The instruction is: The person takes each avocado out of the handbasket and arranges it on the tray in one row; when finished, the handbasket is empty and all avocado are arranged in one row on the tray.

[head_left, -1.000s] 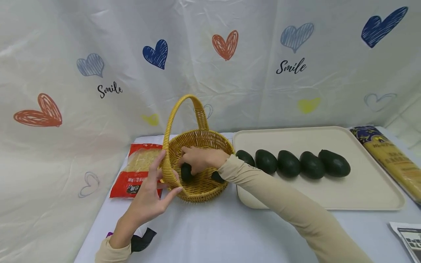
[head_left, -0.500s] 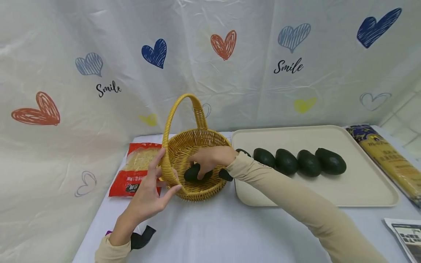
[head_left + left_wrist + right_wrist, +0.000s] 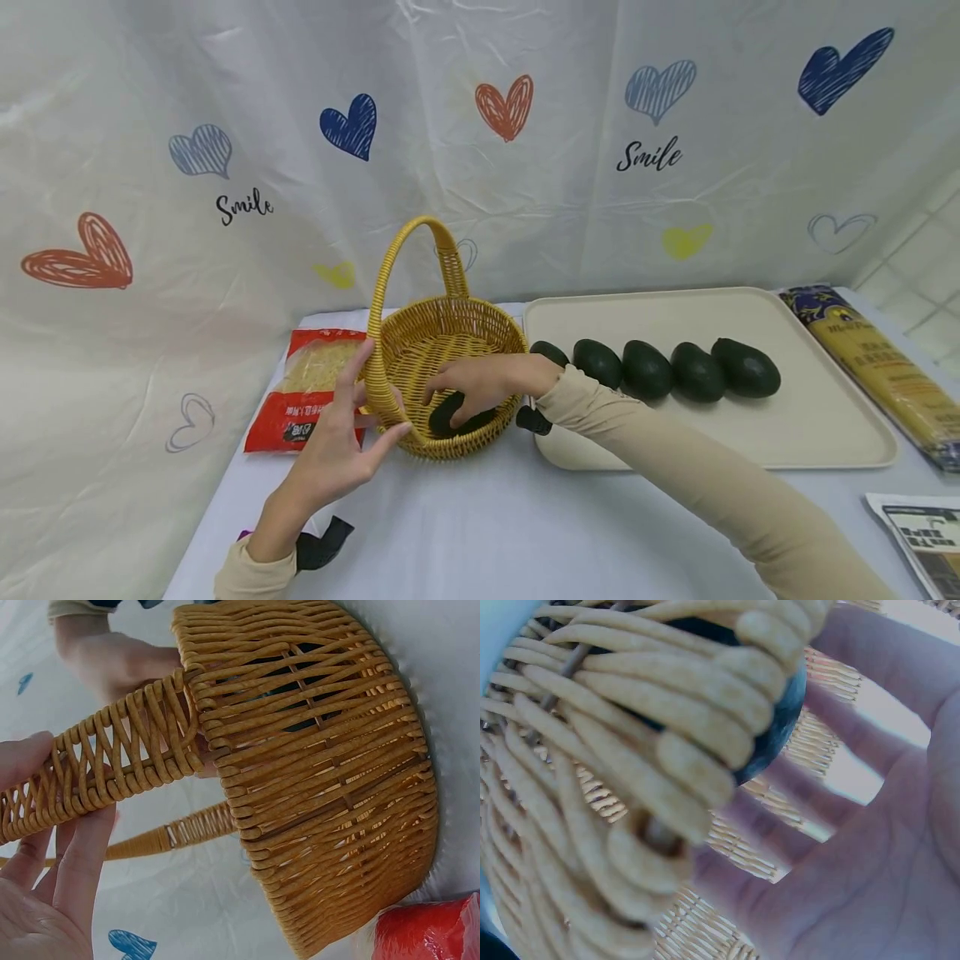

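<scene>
A yellow wicker basket [image 3: 450,450] stands left of the middle of the table. My left hand [image 3: 330,454] holds the left foot of its tall handle [image 3: 381,292]; in the left wrist view, the thumb lies on one side of the handle [image 3: 120,754] and fingers on the other. Inside the basket, my right hand [image 3: 483,385] curls over a dark green avocado [image 3: 442,418] by the near wall. The right wrist view shows the avocado [image 3: 784,724] partly behind the wicker wall, with fingers reaching around it and fingertips hidden.
Several avocados [image 3: 647,371] sit in a row on a cream tray [image 3: 810,433] to the right, the leftmost partly behind my right arm. A red food packet [image 3: 288,408] lies left of the basket. A yellow pasta bag [image 3: 873,367] and a printed sheet [image 3: 918,533] lie far right.
Inside the basket, the avocado has turned from upright to lying sideways and shifted right and nearer, with my right hand on it. My left hand stays on the handle.
</scene>
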`<state>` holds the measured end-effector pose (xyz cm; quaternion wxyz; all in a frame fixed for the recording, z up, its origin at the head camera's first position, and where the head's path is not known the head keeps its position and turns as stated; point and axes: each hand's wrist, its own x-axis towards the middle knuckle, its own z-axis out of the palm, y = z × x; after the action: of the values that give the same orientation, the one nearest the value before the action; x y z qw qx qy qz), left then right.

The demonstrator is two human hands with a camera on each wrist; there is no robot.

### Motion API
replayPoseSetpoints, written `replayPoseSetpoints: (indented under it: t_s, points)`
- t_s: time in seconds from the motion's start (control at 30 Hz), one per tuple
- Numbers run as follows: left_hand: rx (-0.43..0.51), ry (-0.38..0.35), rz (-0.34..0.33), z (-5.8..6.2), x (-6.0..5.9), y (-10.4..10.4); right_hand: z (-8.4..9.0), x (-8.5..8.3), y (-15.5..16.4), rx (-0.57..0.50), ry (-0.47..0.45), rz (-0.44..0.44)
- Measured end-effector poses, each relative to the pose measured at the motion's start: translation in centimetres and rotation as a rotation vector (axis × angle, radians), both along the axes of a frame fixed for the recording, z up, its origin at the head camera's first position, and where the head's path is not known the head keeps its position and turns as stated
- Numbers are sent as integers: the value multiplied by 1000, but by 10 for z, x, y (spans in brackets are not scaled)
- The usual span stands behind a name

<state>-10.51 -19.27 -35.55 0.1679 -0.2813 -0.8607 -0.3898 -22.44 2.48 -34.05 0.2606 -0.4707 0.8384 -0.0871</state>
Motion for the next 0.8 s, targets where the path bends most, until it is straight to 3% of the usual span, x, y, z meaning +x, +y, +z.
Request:
replayPoseSetpoints:
  t_s: [0.2, 0.5, 0.63, 0.8]
  points:
    - [2, -6, -3, -2, 0, -2, -2, -2, -7, 45, -25, 125]
    - [7, 10, -22, -1, -2, -2, 3, -4, -5, 65, 30, 114]
    - [6, 3, -15, -1, -2, -2, 9, -7, 8, -33, 63, 96]
    - [-2, -16, 13, -2, 0, -1, 31, -3, 38, -217, 77, 63]
